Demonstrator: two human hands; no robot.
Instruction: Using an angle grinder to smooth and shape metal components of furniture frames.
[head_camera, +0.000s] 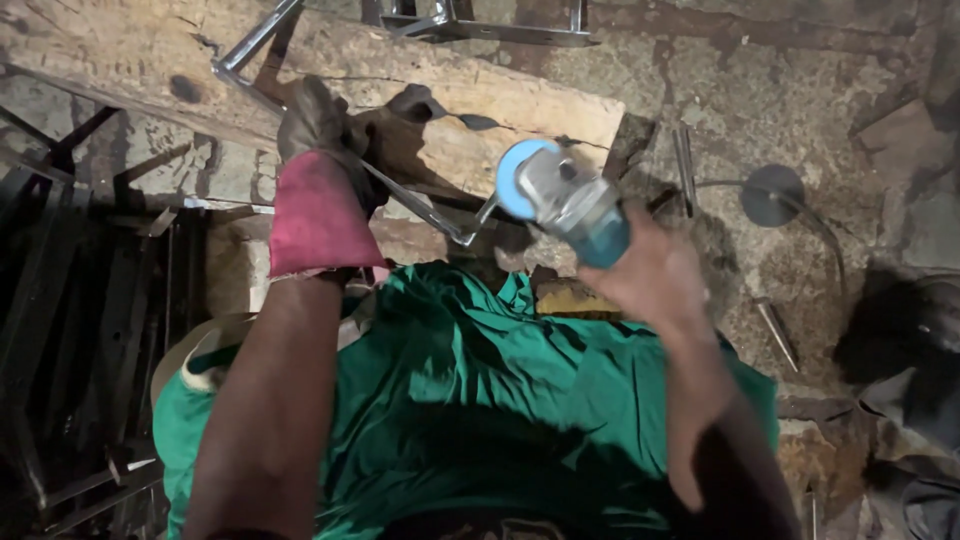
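Note:
My left hand (322, 130) wears a dirty work glove with a red cuff and grips a thin metal angle frame (420, 210) that lies across a rough wooden plank (450, 110). In my right hand (655, 275), which is bare, I hold a blue and silver angle grinder (570, 200). Its round disc guard (520, 175) hangs just above the frame's lower corner. Whether the disc touches the metal I cannot tell.
Dark metal frames (90, 300) are stacked at the left. More steel frame pieces (480, 25) lie at the top. A loose grinding disc (772, 195), a cable and short metal offcuts (775, 335) lie on the dirty concrete floor at the right. Green cloth (450, 400) covers my lap.

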